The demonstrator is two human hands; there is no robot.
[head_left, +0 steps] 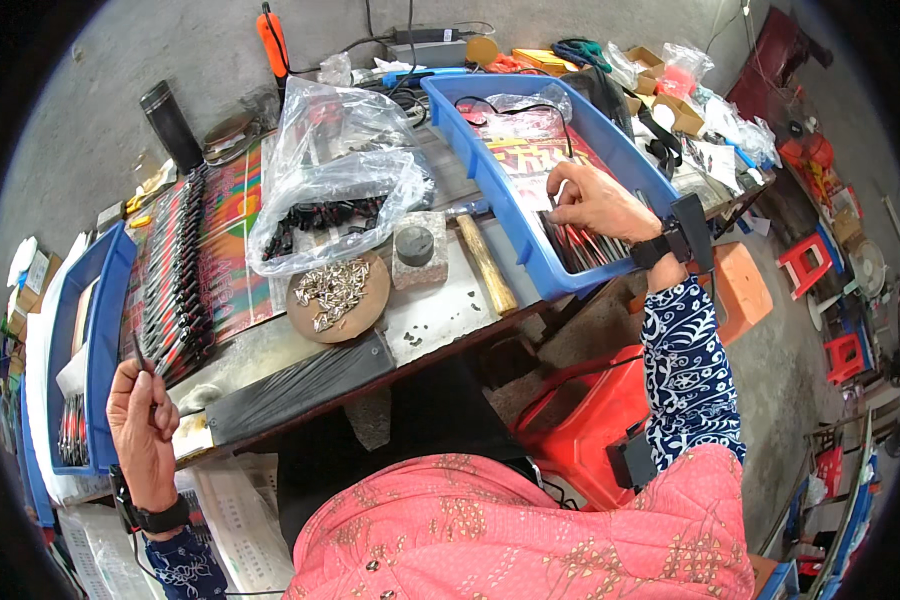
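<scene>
My left hand (146, 430) is closed at the left front of the bench, pinching a thin dark pointed piece (138, 352). Just beyond it lies a long row of red-and-black handled tools (178, 270), packed side by side; their exact kind is unclear. My right hand (602, 202) reaches into a large blue bin (505, 225), its thumb and fingertips drawn together. Whatever they may hold cannot be made out. Thin metal pieces with some red (582, 248) stand close together in the bin's near end, partly under that hand.
Mid-bench are a clear bag of black parts (325, 215), a round board of small metal pins (335, 297), a block with a dark round top (415, 245) and a wooden-handled hammer (485, 265). Another blue bin (95, 330) stands left. A red stool (590, 430) is below the bench.
</scene>
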